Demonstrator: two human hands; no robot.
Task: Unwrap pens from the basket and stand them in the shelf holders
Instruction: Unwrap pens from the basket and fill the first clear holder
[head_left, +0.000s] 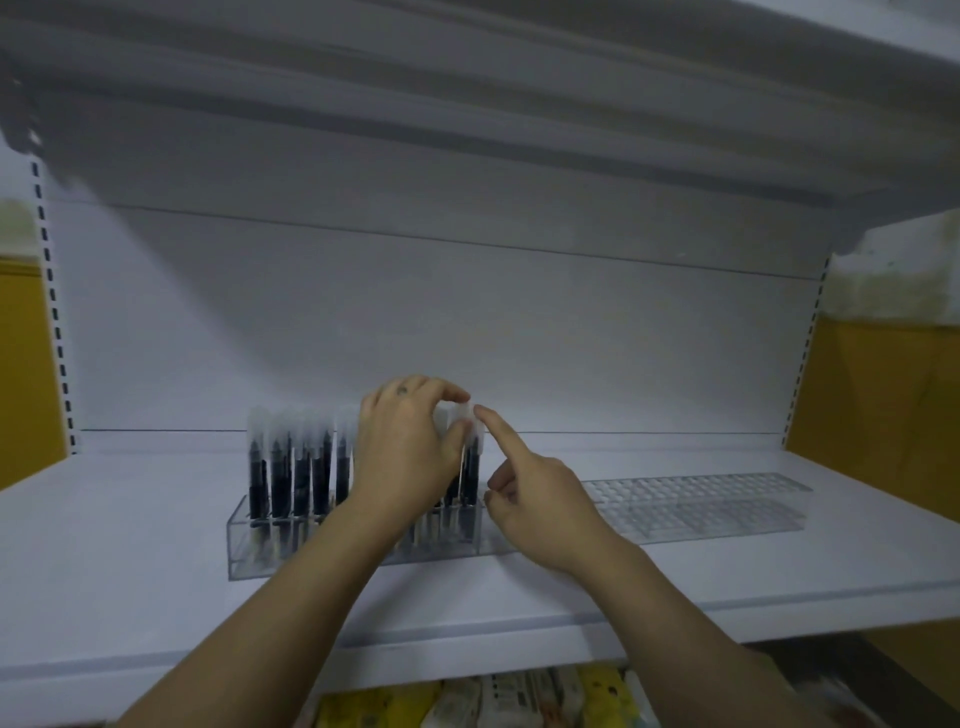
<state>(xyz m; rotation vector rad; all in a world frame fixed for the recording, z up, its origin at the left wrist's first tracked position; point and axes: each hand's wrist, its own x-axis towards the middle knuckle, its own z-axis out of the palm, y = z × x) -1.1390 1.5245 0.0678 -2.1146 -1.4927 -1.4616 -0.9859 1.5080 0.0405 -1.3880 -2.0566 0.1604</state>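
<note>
Left hand grip: thumb and fingertips pinch the white cap of a pen, which stands at the right end of the clear holder on the shelf. Right hand: index finger straight, tip touching that same cap, other fingers loosely curled, holding nothing. Other pens fill the holder's left part; 1 second clear holder sits just right; packets lie below the shelf.

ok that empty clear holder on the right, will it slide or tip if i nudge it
The empty holder looks low and long, so it probably slides rather than tips. With no pens in it, it is likely light and may skate on the smooth white shelf. Its thin clear walls look rigid, possibly brittle.
</note>
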